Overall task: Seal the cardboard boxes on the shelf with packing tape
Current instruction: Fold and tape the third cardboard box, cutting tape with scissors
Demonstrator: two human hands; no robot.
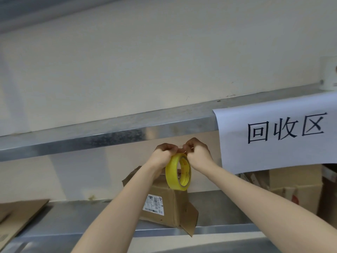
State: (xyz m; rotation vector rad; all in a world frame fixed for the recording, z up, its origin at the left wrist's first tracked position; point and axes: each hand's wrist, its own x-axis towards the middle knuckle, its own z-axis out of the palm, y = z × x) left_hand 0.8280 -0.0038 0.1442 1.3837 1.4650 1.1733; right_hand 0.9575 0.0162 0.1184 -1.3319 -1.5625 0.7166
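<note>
Head view: a small cardboard box [170, 199] stands on the lower metal shelf [222, 209], with a white shipping label [154, 205] on its near side. One flap sticks up at its back left, and another hangs down at its front corner over the shelf edge.

Directly above the box, a roll of yellow packing tape [172, 175] is held on edge in the air. The left hand [164, 152] and the right hand [199, 152] meet at the top of the roll, fingers tightly curled, and both pinch its upper rim. Whether a loose tape end is lifted cannot be told.

Above the box runs the upper shelf rail [109, 132]. A paper sign [273, 148] reading 回收区 hangs from that rail, up and to the right of the box. Flattened cardboard [20, 212] lies well to the box's left, and more cardboard boxes [295, 187] stand to its right.
</note>
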